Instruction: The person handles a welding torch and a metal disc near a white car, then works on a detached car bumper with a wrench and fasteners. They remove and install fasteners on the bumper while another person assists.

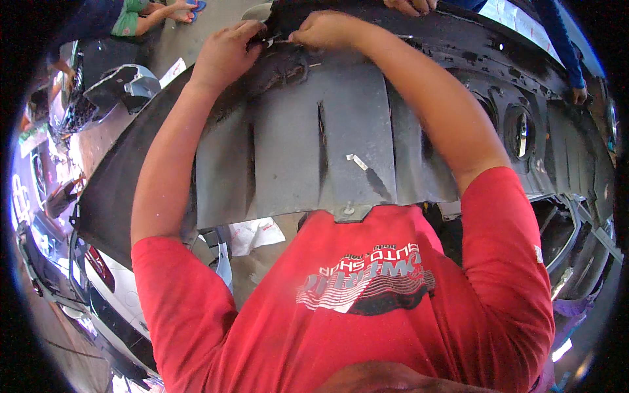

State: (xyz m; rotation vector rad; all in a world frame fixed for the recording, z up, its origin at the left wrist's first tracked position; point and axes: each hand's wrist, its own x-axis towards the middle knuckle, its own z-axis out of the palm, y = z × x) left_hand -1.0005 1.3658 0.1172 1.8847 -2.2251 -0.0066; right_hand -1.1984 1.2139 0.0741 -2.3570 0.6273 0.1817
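Note:
A large black car bumper [354,124] lies across in front of me, its ribbed inner side facing up. At its far edge, my left hand [229,54] is closed with bent fingers beside a small pale fitting; what it grips is hidden. Just to its right, my right hand [327,30] is closed around a thin metal rod [282,41], whose visible end points toward the left hand. A small white tag [357,161] sticks to the bumper's middle panel. The near tab of the bumper touches my red shirt.
Another person's hand [411,6] rests at the bumper's far edge, and a blue-sleeved arm [569,49] reaches to its right side. A person in green shorts [129,18] is at the upper left. Car parts [134,84] and white paper [257,236] lie around the bumper.

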